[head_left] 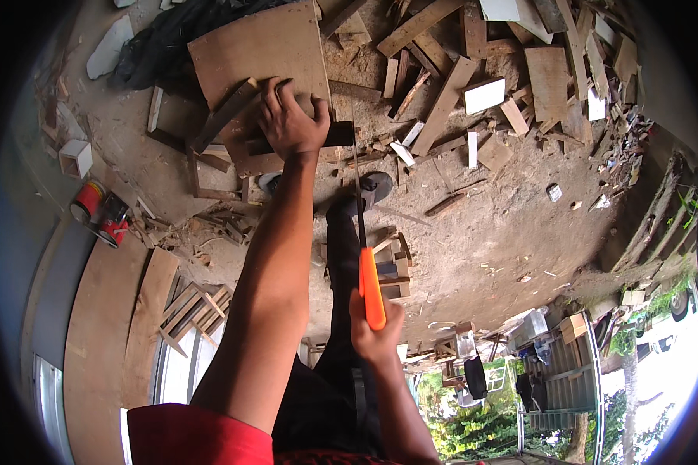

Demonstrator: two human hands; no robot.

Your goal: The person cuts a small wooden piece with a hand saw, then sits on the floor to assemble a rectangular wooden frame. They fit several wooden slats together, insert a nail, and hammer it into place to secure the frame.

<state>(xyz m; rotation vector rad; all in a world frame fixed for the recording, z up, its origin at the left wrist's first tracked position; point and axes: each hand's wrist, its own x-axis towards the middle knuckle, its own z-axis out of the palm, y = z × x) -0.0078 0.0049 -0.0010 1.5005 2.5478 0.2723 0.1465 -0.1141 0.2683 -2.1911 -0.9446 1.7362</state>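
Note:
My right hand (378, 329) is closed around the orange handle of a handsaw (372, 283). The saw's thin blade points away from me, seen nearly edge-on, and its far part lies at the right end of a dark wood piece (339, 134). Over that piece my left hand (293, 120) presses down, fingers bent and thumb to the right, gripping it against a brown wooden board (260, 50). Another dark strip of wood (225, 116) lies on the board, left of my left hand. My palm hides the middle of the gripped piece.
Scrap wood (442, 108) litters the dirt floor at the far right. My shoe (376, 188) stands just below the board, near the blade. A small wooden frame (393, 267) sits on the ground beside my leg. Red cans (91, 198) and a leaning plywood sheet (101, 310) are at the left.

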